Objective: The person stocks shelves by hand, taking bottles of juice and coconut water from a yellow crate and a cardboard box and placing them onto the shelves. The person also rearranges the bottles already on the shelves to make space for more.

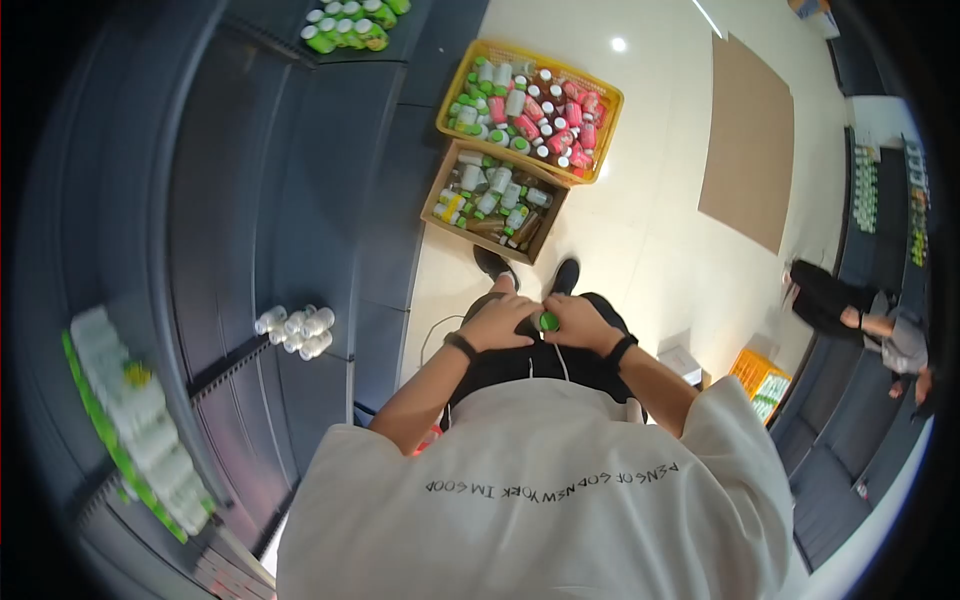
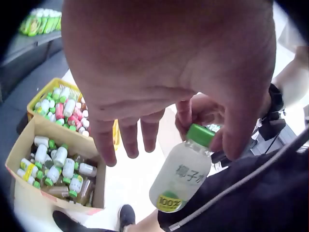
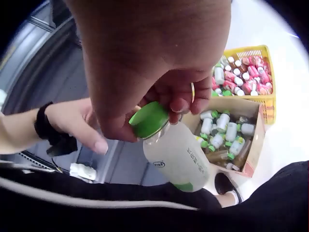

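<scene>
A milky white bottle (image 2: 181, 176) with a green cap (image 3: 148, 119) and a green "100%" label hangs upright in front of my waist. My right hand (image 3: 159, 104) grips it by the cap, with fingers and thumb curled round the lid. My left hand (image 2: 145, 140) hovers just beside it with its fingers straight and spread, and its thumb (image 2: 236, 137) lies close against the cap. In the head view both hands (image 1: 497, 322) (image 1: 582, 322) meet at the green cap (image 1: 548, 321), above my black shorts.
On the floor ahead stand a cardboard box (image 1: 436, 195) and a yellow basket (image 1: 616, 100), both full of bottles. Dark shelves on the left carry white bottles (image 1: 295, 330) and green ones (image 1: 345, 25). A cardboard sheet (image 1: 750, 140) lies to the right, and another person (image 1: 860, 315) crouches beyond it.
</scene>
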Motion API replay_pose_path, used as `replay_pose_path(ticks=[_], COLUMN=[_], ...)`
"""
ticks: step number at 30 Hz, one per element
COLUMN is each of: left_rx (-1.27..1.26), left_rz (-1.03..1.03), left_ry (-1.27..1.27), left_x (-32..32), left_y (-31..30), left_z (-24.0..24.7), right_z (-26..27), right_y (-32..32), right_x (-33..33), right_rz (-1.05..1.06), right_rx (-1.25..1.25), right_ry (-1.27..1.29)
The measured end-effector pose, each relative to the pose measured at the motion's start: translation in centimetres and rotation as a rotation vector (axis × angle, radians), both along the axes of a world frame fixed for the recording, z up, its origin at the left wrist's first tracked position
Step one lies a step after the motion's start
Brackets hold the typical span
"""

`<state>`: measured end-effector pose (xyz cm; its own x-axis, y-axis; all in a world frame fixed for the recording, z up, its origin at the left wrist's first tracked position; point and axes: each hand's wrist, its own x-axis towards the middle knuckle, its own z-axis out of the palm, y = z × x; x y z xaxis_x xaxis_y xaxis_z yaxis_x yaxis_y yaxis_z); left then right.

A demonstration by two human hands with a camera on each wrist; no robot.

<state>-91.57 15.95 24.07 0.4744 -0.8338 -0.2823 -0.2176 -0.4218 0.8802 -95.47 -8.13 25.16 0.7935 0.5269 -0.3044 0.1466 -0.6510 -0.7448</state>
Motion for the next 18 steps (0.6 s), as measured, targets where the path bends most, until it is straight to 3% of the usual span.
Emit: replay_pose_path(ticks=[3,9,11,18], left_rx=[-0.016,-0.079,-0.076,-0.101], left_rz=[0.099,0.383,0.590,0.656], left_ry=[-0.118,-0.408,-0.206,-0.352], left_x=[-4.2,-13.9,-18.1,-27.9], left_y=[0.7,-0.3,-0.6,3.5], left_z=[6.9,15.6,18.5,24.4], right_z=[6.3,12.9,15.1,24.4], right_y=[0.3,0.8,1.2,6.0], right_x=[-2.5,-8.2,-9.9,-16.9], right_rz=[0.094,0.000,0.022,0.199], right_rx=[0.119,0.333,0.390,0.478], right_ry=[-0.047,-0.259,-0.322,-0.528])
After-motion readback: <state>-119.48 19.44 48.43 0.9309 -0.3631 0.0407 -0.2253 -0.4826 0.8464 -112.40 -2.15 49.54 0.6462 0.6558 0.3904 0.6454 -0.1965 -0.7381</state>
